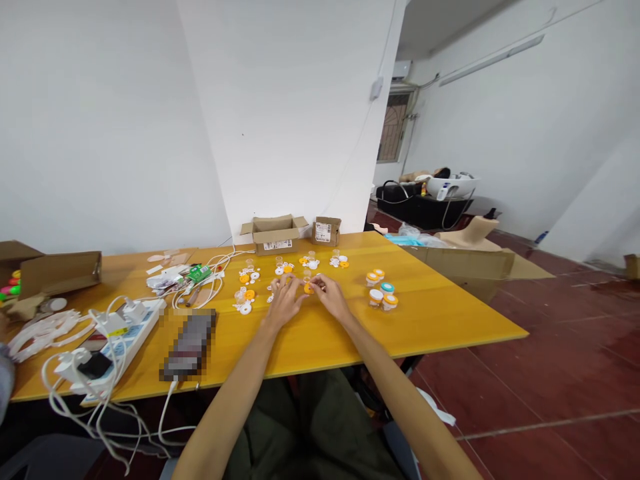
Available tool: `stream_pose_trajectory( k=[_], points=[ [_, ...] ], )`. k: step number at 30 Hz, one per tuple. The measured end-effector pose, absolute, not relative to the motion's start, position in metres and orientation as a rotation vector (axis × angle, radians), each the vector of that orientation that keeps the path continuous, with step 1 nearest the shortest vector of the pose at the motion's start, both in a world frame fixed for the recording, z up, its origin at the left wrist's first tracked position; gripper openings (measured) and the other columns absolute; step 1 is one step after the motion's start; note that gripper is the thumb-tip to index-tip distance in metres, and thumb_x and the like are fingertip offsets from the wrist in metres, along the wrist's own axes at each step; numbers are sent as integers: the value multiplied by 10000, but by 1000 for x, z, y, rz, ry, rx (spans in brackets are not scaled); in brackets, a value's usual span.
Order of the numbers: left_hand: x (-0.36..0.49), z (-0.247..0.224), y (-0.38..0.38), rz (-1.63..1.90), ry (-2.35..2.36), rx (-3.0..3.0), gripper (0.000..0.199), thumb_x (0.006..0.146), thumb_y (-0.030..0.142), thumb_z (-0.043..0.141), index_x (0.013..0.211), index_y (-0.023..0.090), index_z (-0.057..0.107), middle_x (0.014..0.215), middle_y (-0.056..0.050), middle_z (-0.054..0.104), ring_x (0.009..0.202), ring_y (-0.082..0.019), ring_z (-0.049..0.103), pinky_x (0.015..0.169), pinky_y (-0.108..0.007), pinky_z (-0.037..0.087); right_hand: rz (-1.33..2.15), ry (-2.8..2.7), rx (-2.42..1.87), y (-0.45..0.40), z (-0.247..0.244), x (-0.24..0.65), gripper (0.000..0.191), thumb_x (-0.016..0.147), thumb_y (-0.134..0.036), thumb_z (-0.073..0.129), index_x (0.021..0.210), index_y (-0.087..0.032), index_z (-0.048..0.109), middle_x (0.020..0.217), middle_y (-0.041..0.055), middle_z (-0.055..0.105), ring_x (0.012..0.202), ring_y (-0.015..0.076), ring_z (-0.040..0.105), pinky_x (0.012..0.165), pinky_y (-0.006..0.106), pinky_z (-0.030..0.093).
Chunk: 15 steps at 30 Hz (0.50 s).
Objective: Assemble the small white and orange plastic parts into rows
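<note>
An orange round lid (309,289) is between my two hands over the wooden table. My right hand (330,296) is closed, with thumb and fingertips pinched at the lid's right side. My left hand (285,303) is just left of it, thumb apart from the bent fingers, over small white parts partly hidden beneath it. A clear plastic cup (307,274) stands just beyond the lid. Around my hands lie groups of clear cups, orange rings (249,294) and white discs (245,309). To the right several capped jars (376,297) stand together, one with a teal lid (387,287).
Two cardboard boxes, an open one (278,235) and a smaller one (327,231), stand at the table's back. On the left are a phone (190,345), a power strip (125,343) with tangled white cables and another cardboard box (67,270). The table's right edge drops to red tiles.
</note>
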<state>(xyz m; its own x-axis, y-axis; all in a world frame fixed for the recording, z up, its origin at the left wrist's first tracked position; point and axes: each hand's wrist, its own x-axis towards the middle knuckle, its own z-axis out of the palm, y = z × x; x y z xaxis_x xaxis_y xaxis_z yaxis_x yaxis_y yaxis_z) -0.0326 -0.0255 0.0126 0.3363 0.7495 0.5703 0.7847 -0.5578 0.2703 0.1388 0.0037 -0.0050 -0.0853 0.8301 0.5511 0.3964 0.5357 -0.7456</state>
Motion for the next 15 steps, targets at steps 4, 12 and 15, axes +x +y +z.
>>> stream_pose_trajectory(
  k=[4, 12, 15],
  points=[
    [-35, 11, -21, -1231, -1475, -2348, 193, 922, 255, 599, 1105, 273, 655, 1092, -80, 723, 1180, -288, 569, 979, -432, 399, 396, -1490, -1189, 5, -3, 146, 141, 871, -265, 535, 795, -220, 646, 820, 47, 737, 751, 215, 671, 718, 310, 519],
    [-46, 8, -9, -1619, -1564, -1975, 188, 928, 206, 509, 1035, 250, 658, 1011, -83, 705, 1042, -280, 602, 937, -422, 425, 110, -1473, -1724, -3, 8, 159, 208, 880, -111, 525, 881, -200, 713, 926, 86, 728, 800, 215, 645, 681, 287, 428],
    [-49, 8, -5, -1736, -1599, -1890, 184, 909, 177, 512, 1007, 248, 651, 1004, -73, 701, 1025, -270, 613, 940, -412, 433, 98, -1528, -1859, -5, 9, 159, 242, 891, -78, 516, 907, -199, 725, 927, 93, 719, 786, 209, 643, 651, 282, 402]
  ],
)
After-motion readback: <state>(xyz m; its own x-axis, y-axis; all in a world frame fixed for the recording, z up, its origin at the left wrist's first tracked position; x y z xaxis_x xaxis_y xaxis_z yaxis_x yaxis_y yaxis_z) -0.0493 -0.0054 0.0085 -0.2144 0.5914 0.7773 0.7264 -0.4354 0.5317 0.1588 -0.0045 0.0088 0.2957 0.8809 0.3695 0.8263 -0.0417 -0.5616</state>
